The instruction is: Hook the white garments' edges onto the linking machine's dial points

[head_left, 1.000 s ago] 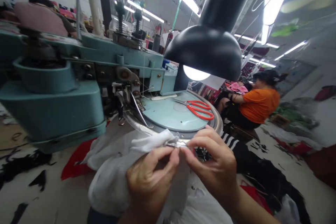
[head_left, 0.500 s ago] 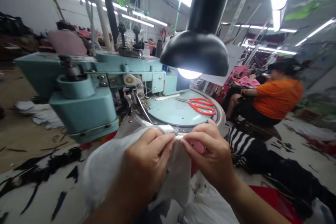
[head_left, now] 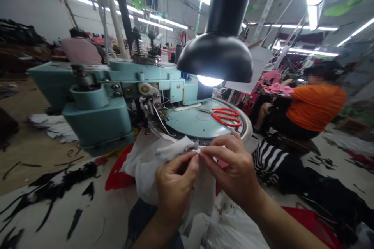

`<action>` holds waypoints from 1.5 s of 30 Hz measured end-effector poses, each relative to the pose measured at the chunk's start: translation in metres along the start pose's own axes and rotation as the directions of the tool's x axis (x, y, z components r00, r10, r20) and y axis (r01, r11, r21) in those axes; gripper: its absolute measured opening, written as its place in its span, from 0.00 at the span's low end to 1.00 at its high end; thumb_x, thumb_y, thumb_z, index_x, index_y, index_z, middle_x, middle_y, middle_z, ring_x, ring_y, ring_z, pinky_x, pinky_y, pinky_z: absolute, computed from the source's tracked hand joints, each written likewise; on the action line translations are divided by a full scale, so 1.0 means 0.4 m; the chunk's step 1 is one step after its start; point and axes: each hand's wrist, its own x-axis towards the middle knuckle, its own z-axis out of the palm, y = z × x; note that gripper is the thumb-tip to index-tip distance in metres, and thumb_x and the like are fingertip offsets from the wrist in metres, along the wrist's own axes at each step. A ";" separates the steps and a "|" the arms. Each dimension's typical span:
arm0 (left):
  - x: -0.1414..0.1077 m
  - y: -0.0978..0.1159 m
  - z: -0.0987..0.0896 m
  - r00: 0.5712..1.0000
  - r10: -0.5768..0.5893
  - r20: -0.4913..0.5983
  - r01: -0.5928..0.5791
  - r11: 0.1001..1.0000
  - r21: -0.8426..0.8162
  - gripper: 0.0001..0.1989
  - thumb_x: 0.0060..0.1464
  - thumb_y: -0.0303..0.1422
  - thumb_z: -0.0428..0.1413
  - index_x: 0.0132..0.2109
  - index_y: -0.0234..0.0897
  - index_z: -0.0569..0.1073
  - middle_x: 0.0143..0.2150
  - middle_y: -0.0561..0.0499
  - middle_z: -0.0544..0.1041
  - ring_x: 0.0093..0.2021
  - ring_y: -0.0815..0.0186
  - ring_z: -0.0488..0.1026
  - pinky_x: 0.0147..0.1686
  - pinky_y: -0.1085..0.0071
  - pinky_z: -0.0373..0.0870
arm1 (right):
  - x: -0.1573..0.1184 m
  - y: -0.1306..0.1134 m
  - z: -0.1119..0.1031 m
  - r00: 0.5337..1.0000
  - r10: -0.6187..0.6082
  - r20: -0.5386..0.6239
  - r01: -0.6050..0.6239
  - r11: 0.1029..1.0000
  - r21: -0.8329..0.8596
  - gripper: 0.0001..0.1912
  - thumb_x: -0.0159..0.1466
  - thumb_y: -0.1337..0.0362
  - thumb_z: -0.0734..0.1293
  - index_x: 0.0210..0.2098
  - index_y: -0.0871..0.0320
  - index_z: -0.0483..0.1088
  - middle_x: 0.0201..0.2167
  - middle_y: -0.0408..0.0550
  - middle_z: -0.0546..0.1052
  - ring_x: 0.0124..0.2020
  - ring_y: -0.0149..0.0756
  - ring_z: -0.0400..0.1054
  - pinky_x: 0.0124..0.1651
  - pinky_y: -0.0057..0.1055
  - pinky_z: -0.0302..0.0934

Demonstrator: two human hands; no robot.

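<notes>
A white piece of fabric (head_left: pixel 149 175) hangs from the front rim of a round dial plate (head_left: pixel 193 124) on a pale green linking machine (head_left: pixel 99 116). My left hand (head_left: pixel 177 186) pinches the fabric's edge between thumb and forefinger, just below the rim. Close beside it, my right hand (head_left: pixel 233 163) pinches the same edge, its fingertips almost meeting the left ones. Fine loops or points show between the fingertips, too small to make out singly. Red-handled scissors (head_left: pixel 226 116) lie on the plate, right of a slim pale strip (head_left: pixel 187 107).
A black lamp (head_left: pixel 216 58) shines low over the plate. Black-and-white striped cloth (head_left: pixel 270 159) lies at the right. Dark scraps (head_left: pixel 64 186) litter the floor at left. A person in orange (head_left: pixel 317 105) sits at right; another in pink (head_left: pixel 80 48) is far left.
My left hand has shifted slightly right and turned, thumb now raised along the edge. The fabric at left has dropped and gathered inward, uncovering red cloth. My right hand keeps its pinch, slightly further left.
</notes>
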 end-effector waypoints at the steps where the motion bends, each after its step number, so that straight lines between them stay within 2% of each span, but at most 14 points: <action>1: 0.002 0.001 0.003 1.000 -0.011 -0.007 0.010 1.000 -0.020 0.04 0.51 0.32 0.63 0.34 0.39 0.83 0.28 0.53 0.83 0.23 0.68 0.78 0.24 0.81 0.75 | 0.001 -0.001 0.000 1.000 0.002 -0.002 -0.002 1.000 0.000 0.04 0.65 0.68 0.69 0.36 0.55 0.77 0.32 0.45 0.74 0.36 0.37 0.70 0.61 0.53 0.52; 10: 0.014 0.000 0.009 0.999 0.030 -0.016 -0.029 0.999 0.032 0.03 0.50 0.31 0.63 0.31 0.38 0.82 0.24 0.55 0.81 0.19 0.71 0.74 0.20 0.82 0.71 | 0.001 -0.007 0.001 0.999 0.033 0.001 -0.033 0.999 0.000 0.02 0.64 0.67 0.70 0.35 0.55 0.77 0.32 0.45 0.74 0.37 0.37 0.70 0.62 0.54 0.50; 14: 0.016 0.009 -0.017 0.986 0.165 0.013 -0.165 0.972 0.165 0.03 0.53 0.30 0.62 0.33 0.38 0.81 0.23 0.57 0.79 0.18 0.73 0.71 0.19 0.82 0.69 | 0.002 -0.016 0.010 0.996 0.088 -0.012 -0.088 0.996 -0.020 0.02 0.62 0.67 0.71 0.34 0.54 0.76 0.32 0.43 0.74 0.36 0.37 0.71 0.65 0.56 0.46; 16: 0.022 0.027 -0.050 0.939 0.328 0.105 -0.344 0.891 0.295 0.02 0.55 0.28 0.62 0.37 0.37 0.80 0.28 0.57 0.81 0.22 0.74 0.73 0.25 0.80 0.71 | 0.005 -0.022 0.014 0.990 0.137 -0.013 -0.137 0.990 -0.031 0.02 0.60 0.67 0.72 0.33 0.53 0.76 0.32 0.42 0.75 0.36 0.37 0.71 0.65 0.55 0.46; 19: 0.047 0.055 -0.096 0.793 0.546 0.272 -0.608 0.676 0.416 0.05 0.57 0.27 0.62 0.41 0.36 0.79 0.38 0.52 0.81 0.35 0.69 0.77 0.39 0.74 0.72 | 0.011 -0.027 0.011 0.985 0.171 -0.002 -0.171 0.985 -0.029 0.02 0.60 0.67 0.72 0.32 0.53 0.76 0.32 0.42 0.75 0.36 0.37 0.71 0.65 0.54 0.46; 20: 0.059 0.061 -0.104 0.751 0.582 0.311 -0.658 0.619 0.429 0.05 0.57 0.27 0.62 0.42 0.37 0.79 0.38 0.51 0.81 0.37 0.66 0.76 0.40 0.71 0.71 | 0.012 -0.027 0.009 0.986 0.165 0.001 -0.165 0.986 -0.024 0.02 0.60 0.66 0.72 0.32 0.53 0.76 0.33 0.43 0.76 0.36 0.38 0.71 0.64 0.54 0.47; 22: 0.083 0.066 -0.106 0.700 0.606 0.378 -0.713 0.555 0.429 0.05 0.57 0.26 0.62 0.41 0.37 0.80 0.37 0.49 0.79 0.39 0.63 0.73 0.41 0.67 0.70 | 0.011 -0.023 0.004 0.990 0.140 0.009 -0.140 0.990 -0.011 0.01 0.62 0.65 0.71 0.34 0.53 0.77 0.33 0.44 0.76 0.38 0.38 0.71 0.63 0.52 0.49; 25: 0.108 0.059 -0.093 0.672 0.611 0.419 -0.741 0.559 0.373 0.04 0.57 0.24 0.61 0.40 0.35 0.79 0.36 0.48 0.77 0.38 0.62 0.70 0.40 0.66 0.69 | 0.007 -0.016 0.000 0.993 0.118 0.013 -0.119 0.993 0.012 0.02 0.62 0.66 0.71 0.35 0.54 0.77 0.33 0.44 0.76 0.38 0.38 0.71 0.63 0.51 0.50; 30: 0.112 0.048 -0.090 0.676 0.606 0.420 -0.735 0.597 0.322 0.05 0.58 0.23 0.60 0.41 0.35 0.78 0.36 0.49 0.75 0.38 0.64 0.70 0.39 0.67 0.69 | 0.002 -0.009 0.003 0.995 0.100 -0.001 -0.100 0.995 0.021 0.03 0.62 0.67 0.71 0.36 0.53 0.77 0.33 0.42 0.75 0.38 0.37 0.72 0.63 0.52 0.49; 33: 0.118 0.048 -0.094 0.660 0.611 0.437 -0.749 0.583 0.316 0.05 0.57 0.23 0.60 0.41 0.36 0.77 0.36 0.50 0.75 0.39 0.64 0.70 0.39 0.67 0.70 | 0.000 -0.009 0.005 0.995 0.095 0.008 -0.095 0.995 0.025 0.03 0.62 0.67 0.71 0.36 0.53 0.76 0.33 0.42 0.75 0.38 0.36 0.72 0.64 0.53 0.46; 35: 0.131 0.051 -0.093 0.613 0.654 0.444 -0.790 0.520 0.325 0.07 0.56 0.23 0.61 0.42 0.37 0.77 0.37 0.49 0.76 0.40 0.62 0.71 0.41 0.65 0.71 | -0.001 -0.010 0.006 0.996 0.085 0.005 -0.085 0.996 0.012 0.02 0.63 0.67 0.70 0.36 0.53 0.75 0.33 0.41 0.75 0.38 0.36 0.72 0.65 0.53 0.46; 38: 0.153 0.056 -0.089 0.509 0.722 0.469 -0.861 0.408 0.305 0.08 0.53 0.24 0.63 0.41 0.36 0.76 0.38 0.48 0.77 0.42 0.61 0.72 0.45 0.63 0.73 | -0.002 -0.011 0.010 0.997 0.072 -0.033 -0.073 0.997 -0.016 0.02 0.63 0.67 0.70 0.35 0.53 0.75 0.32 0.41 0.75 0.37 0.37 0.72 0.65 0.53 0.45; 42: 0.170 0.056 -0.092 0.492 0.689 0.532 -0.869 0.425 0.253 0.06 0.55 0.25 0.62 0.41 0.35 0.76 0.38 0.48 0.77 0.41 0.62 0.74 0.43 0.65 0.76 | -0.005 -0.009 0.011 0.995 0.076 -0.067 -0.079 0.996 -0.029 0.02 0.63 0.67 0.71 0.36 0.53 0.75 0.33 0.42 0.75 0.38 0.38 0.72 0.65 0.55 0.45; 45: 0.170 0.055 -0.097 0.401 0.695 0.596 -0.912 0.365 0.188 0.09 0.57 0.24 0.61 0.45 0.34 0.76 0.41 0.46 0.78 0.45 0.61 0.74 0.43 0.65 0.77 | -0.012 -0.005 0.006 0.993 0.090 -0.073 -0.093 0.995 -0.037 0.03 0.62 0.66 0.71 0.36 0.53 0.75 0.34 0.43 0.76 0.39 0.39 0.72 0.66 0.57 0.44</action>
